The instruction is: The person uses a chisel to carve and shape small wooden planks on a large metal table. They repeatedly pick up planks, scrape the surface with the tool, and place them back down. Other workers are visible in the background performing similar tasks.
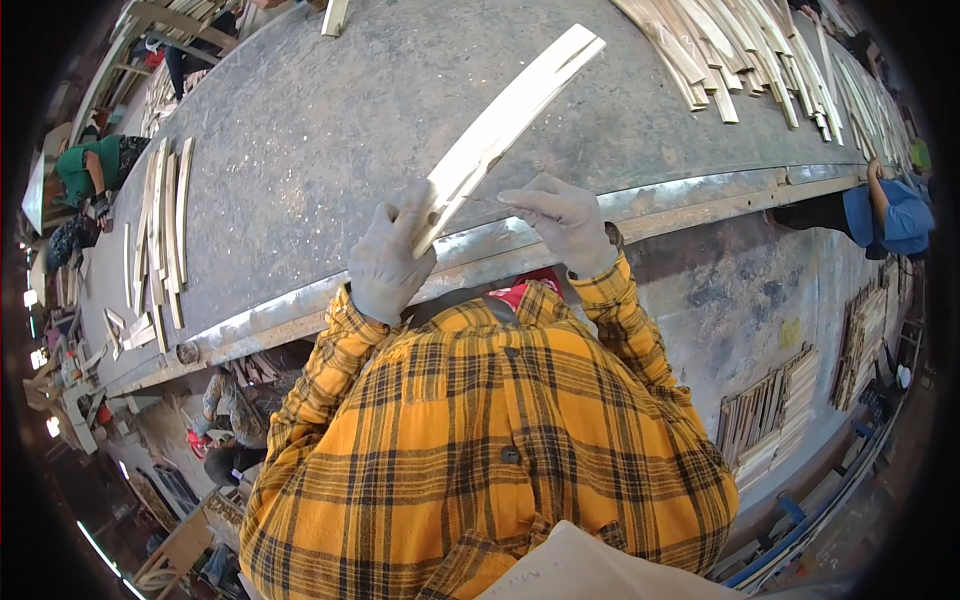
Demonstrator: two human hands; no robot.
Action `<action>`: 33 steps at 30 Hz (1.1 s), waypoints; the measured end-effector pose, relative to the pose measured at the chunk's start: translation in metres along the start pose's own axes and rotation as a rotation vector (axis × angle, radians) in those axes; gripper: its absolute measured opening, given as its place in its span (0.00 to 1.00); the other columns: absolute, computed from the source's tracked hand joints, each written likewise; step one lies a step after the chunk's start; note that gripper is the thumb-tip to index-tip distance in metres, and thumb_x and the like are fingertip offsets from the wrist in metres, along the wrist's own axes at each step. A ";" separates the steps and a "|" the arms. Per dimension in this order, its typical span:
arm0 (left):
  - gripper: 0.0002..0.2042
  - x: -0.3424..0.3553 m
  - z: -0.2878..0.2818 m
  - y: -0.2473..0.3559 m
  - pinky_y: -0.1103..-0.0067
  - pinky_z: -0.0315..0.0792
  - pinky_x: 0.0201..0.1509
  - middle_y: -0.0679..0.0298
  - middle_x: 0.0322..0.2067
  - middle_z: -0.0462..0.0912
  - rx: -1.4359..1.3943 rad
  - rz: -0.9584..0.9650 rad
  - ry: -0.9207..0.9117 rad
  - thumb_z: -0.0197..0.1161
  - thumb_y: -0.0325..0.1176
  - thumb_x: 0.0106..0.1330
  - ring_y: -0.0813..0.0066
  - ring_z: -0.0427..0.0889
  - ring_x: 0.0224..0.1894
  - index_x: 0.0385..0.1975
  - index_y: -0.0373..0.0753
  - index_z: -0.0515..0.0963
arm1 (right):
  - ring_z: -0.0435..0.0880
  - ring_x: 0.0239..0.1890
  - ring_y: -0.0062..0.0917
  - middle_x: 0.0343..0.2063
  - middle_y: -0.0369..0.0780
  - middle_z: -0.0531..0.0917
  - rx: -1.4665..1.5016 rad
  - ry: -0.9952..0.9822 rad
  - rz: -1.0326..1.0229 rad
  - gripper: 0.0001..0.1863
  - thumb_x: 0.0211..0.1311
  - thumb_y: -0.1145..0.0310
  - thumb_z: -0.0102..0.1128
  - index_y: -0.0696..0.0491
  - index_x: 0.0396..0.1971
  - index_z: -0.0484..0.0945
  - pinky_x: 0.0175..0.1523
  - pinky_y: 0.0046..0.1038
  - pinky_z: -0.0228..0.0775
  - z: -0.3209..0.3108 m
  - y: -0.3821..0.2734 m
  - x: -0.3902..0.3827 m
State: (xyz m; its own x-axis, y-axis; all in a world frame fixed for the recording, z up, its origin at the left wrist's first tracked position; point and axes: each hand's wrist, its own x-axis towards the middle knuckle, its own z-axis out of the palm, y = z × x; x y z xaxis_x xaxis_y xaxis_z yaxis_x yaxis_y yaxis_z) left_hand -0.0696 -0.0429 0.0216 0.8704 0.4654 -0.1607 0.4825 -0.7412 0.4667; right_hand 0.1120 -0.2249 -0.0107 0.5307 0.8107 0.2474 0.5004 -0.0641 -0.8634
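A long, pale wooden slat [510, 105] slants up and away over the table, with a dark flaw along its lower right edge. Around its near end is closed my left hand [390, 255], in a grey glove. My right hand [560, 218], gloved too, is just right of the slat with its fingers pinched together. From those fingertips a thin, pointed object [484, 198] reaches to the slat's edge; its exact kind is too small to tell.
The grey table [290, 150] has a metal-edged front rail [680, 200] and scattered wood chips. Slats lie in a pile [745, 50] at the far right and a smaller group [160, 230] at the left. People work at the left [95, 170] and right [890, 215].
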 end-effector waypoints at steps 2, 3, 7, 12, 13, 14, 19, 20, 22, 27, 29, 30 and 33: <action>0.38 -0.003 0.012 -0.016 0.68 0.76 0.37 0.55 0.42 0.76 -0.031 0.027 0.102 0.66 0.34 0.52 0.54 0.80 0.35 0.67 0.46 0.61 | 0.79 0.28 0.17 0.28 0.34 0.81 0.293 0.010 0.115 0.13 0.56 0.81 0.60 0.52 0.41 0.83 0.33 0.19 0.73 -0.005 0.005 0.000; 0.39 -0.006 0.018 -0.024 0.66 0.76 0.37 0.54 0.42 0.75 -0.031 0.047 0.118 0.67 0.34 0.52 0.52 0.81 0.36 0.67 0.44 0.59 | 0.78 0.29 0.16 0.28 0.34 0.81 0.393 0.054 0.168 0.13 0.58 0.81 0.60 0.54 0.42 0.83 0.33 0.18 0.72 -0.009 0.011 0.001; 0.37 -0.014 0.021 -0.034 0.65 0.76 0.38 0.54 0.43 0.75 0.034 0.007 0.093 0.67 0.34 0.51 0.52 0.81 0.37 0.65 0.44 0.62 | 0.77 0.28 0.14 0.28 0.34 0.82 0.507 0.221 0.521 0.12 0.57 0.81 0.60 0.58 0.42 0.83 0.33 0.16 0.72 -0.022 0.014 0.003; 0.38 -0.036 0.031 -0.058 0.66 0.78 0.39 0.54 0.45 0.75 0.134 -0.136 -0.113 0.66 0.35 0.50 0.54 0.81 0.39 0.66 0.45 0.61 | 0.82 0.29 0.24 0.30 0.40 0.85 -0.015 0.203 0.648 0.12 0.57 0.71 0.63 0.50 0.42 0.84 0.36 0.24 0.75 -0.010 0.083 0.022; 0.38 -0.041 0.033 -0.065 0.66 0.78 0.39 0.54 0.45 0.75 0.146 -0.153 -0.145 0.66 0.36 0.50 0.54 0.81 0.39 0.66 0.46 0.61 | 0.83 0.30 0.27 0.30 0.41 0.85 -0.153 0.146 0.633 0.13 0.57 0.68 0.63 0.47 0.43 0.84 0.37 0.27 0.75 -0.002 0.102 0.024; 0.38 -0.046 0.034 -0.072 0.65 0.78 0.39 0.54 0.45 0.75 0.160 -0.169 -0.176 0.66 0.36 0.50 0.54 0.82 0.39 0.66 0.46 0.62 | 0.84 0.31 0.29 0.30 0.42 0.85 -0.263 0.115 0.581 0.12 0.58 0.67 0.63 0.46 0.43 0.84 0.38 0.28 0.75 0.011 0.124 0.023; 0.37 -0.050 0.029 -0.058 0.65 0.77 0.41 0.54 0.45 0.75 0.138 -0.178 -0.195 0.64 0.36 0.50 0.52 0.81 0.39 0.65 0.46 0.63 | 0.83 0.38 0.40 0.33 0.44 0.85 -0.613 0.037 0.607 0.13 0.60 0.60 0.57 0.34 0.43 0.84 0.45 0.39 0.75 0.036 0.149 0.028; 0.37 -0.050 0.025 -0.052 0.64 0.76 0.42 0.53 0.45 0.76 0.125 -0.206 -0.213 0.64 0.35 0.49 0.51 0.81 0.40 0.65 0.45 0.63 | 0.83 0.38 0.40 0.33 0.45 0.84 -0.633 0.031 0.606 0.12 0.60 0.60 0.58 0.33 0.42 0.84 0.44 0.39 0.74 0.037 0.146 0.027; 0.37 -0.048 0.023 -0.047 0.64 0.76 0.44 0.53 0.46 0.76 0.111 -0.235 -0.233 0.63 0.34 0.48 0.50 0.80 0.42 0.65 0.44 0.63 | 0.82 0.38 0.41 0.32 0.45 0.83 -0.664 0.014 0.604 0.11 0.60 0.59 0.59 0.32 0.42 0.84 0.44 0.40 0.74 0.038 0.142 0.027; 0.37 -0.047 0.018 -0.043 0.64 0.76 0.43 0.52 0.44 0.76 0.098 -0.219 -0.230 0.63 0.34 0.49 0.50 0.81 0.41 0.65 0.44 0.63 | 0.82 0.37 0.39 0.34 0.43 0.81 -0.781 -0.032 0.580 0.12 0.58 0.64 0.58 0.33 0.40 0.84 0.41 0.40 0.74 0.036 0.138 0.026; 0.37 -0.045 0.017 -0.044 0.64 0.76 0.43 0.51 0.44 0.76 0.104 -0.219 -0.242 0.62 0.34 0.49 0.50 0.81 0.40 0.65 0.44 0.63 | 0.82 0.37 0.38 0.34 0.41 0.81 -0.882 -0.057 0.504 0.13 0.57 0.66 0.58 0.33 0.40 0.83 0.40 0.39 0.74 0.036 0.137 0.021; 0.37 -0.044 0.017 -0.044 0.64 0.76 0.43 0.51 0.43 0.76 0.108 -0.218 -0.249 0.62 0.34 0.50 0.49 0.81 0.40 0.65 0.44 0.63 | 0.82 0.37 0.38 0.34 0.41 0.81 -0.949 -0.070 0.446 0.14 0.57 0.67 0.57 0.34 0.41 0.83 0.40 0.39 0.75 0.036 0.134 0.017; 0.37 -0.042 0.021 -0.050 0.66 0.76 0.40 0.56 0.42 0.75 0.174 -0.193 -0.240 0.66 0.36 0.51 0.55 0.81 0.37 0.66 0.45 0.63 | 0.82 0.37 0.38 0.35 0.40 0.80 -0.905 -0.078 0.401 0.15 0.56 0.69 0.56 0.34 0.41 0.83 0.40 0.39 0.75 0.029 0.139 0.012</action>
State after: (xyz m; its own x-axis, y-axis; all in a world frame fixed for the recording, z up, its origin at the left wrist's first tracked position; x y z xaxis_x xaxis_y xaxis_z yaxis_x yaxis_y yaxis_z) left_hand -0.1283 -0.0359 -0.0128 0.7496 0.4935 -0.4410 0.6321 -0.7313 0.2560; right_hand 0.1682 -0.2074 -0.1403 0.7449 0.6655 -0.0469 0.6444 -0.7360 -0.2076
